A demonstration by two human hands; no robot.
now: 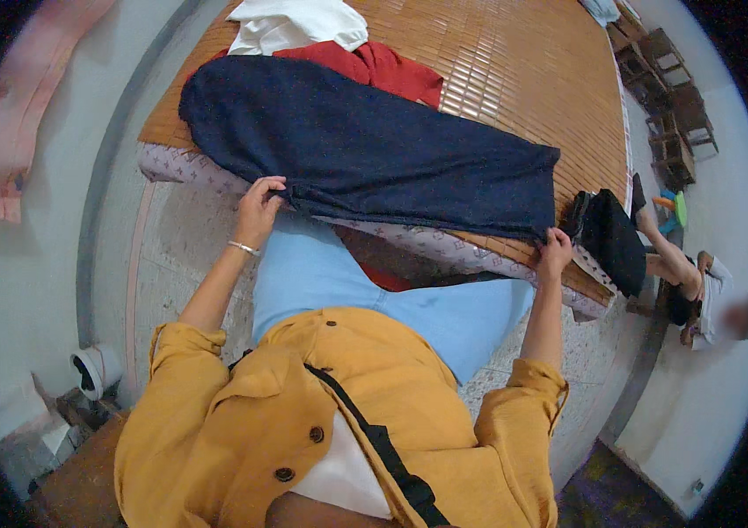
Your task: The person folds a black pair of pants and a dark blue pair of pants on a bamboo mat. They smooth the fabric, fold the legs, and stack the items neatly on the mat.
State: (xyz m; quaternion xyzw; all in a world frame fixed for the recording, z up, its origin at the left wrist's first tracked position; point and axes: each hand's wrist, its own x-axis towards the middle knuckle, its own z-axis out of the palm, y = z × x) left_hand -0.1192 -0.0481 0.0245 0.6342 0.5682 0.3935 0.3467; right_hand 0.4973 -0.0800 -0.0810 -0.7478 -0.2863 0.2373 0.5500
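A pair of dark navy trousers (pixel 365 145), by its shape folded lengthwise, lies flat along the near edge of a bed. The wide end is on the left and the straight, narrower end on the right. My left hand (pixel 259 211) pinches the near edge of the cloth, left of its middle. At the near right corner, my right hand (pixel 555 253) has its fingers closed on the hem. Just behind the trousers lie a red cloth (pixel 400 75) and a white cloth (pixel 299 25). A black garment (pixel 613 242) is heaped to the right of my right hand.
A brown slatted mat (pixel 532 62) covers the bed, with a patterned pale sheet (pixel 470 253) hanging over its near edge. Another person (pixel 712 295) sits at the right by the wall. Wooden shelves (pixel 668 97) stand far right; a pink curtain (pixel 22 114) hangs far left.
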